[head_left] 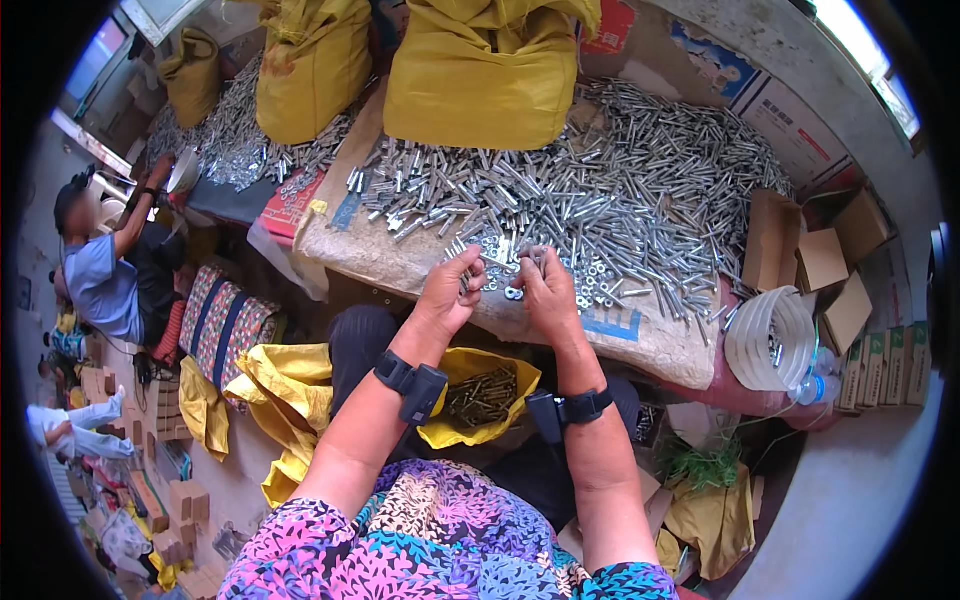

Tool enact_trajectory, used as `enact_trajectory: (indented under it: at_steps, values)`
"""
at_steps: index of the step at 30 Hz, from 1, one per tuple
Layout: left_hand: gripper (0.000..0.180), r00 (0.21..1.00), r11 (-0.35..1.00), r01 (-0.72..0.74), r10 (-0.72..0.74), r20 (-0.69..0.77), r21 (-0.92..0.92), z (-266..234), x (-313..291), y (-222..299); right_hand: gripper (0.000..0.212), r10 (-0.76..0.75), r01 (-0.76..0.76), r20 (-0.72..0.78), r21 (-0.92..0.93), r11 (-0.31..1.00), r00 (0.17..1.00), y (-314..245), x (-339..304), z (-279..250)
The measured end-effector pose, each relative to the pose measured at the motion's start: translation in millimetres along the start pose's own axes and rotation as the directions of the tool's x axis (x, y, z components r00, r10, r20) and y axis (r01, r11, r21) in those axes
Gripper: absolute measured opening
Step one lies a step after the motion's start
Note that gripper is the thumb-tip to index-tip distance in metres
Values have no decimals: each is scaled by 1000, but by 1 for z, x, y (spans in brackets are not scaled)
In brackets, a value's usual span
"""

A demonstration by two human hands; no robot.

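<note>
My left hand [452,292] is curled closed at the near edge of the table, with thin silver bolts [457,248] poking out between its fingers. Just to its right, my right hand [549,292] is closed in a pinch; a small greyish metal piece seems to show at the fingertips, mostly hidden. Between and beyond both hands lie loose nuts and washers [600,283]. A wide heap of silver metal bolts and sleeves [640,170] spreads over the cloth-covered tabletop [350,240]. Below my hands, an open yellow sack [455,435] holds brass-coloured bolts [485,397].
Full yellow sacks [480,80] stand along the back of the table. At right are open cardboard boxes [772,240], a white plastic tub [768,340] and a plastic bottle [818,388]. A co-worker [105,270] sits at far left, beside a patterned cushion-like bundle [225,310].
</note>
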State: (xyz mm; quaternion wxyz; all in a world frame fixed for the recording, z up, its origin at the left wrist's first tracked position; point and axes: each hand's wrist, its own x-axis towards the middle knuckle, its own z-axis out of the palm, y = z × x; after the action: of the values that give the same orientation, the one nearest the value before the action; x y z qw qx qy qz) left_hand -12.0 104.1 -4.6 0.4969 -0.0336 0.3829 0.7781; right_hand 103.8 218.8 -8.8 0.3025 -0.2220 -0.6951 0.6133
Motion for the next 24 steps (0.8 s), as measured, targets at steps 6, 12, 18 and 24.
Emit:
enact_trajectory:
  at_steps: [6,12,18,24]
  values:
    - [13,999,990,-21,28,-43,141,9,-5,0,16,260,-300,173,267,916,950,-12,-3,-2]
    - [13,980,925,-114,165,-112,363,12,7,25,17,232,-247,87,273,930,969,-11,0,-9]
    - [14,925,673,-236,376,-50,701,12,41,51,18,232,-234,39,227,945,972,-14,1,-13]
    - [31,830,-249,-60,525,187,967,12,57,55,17,219,-216,3,200,956,976,-14,2,-7]
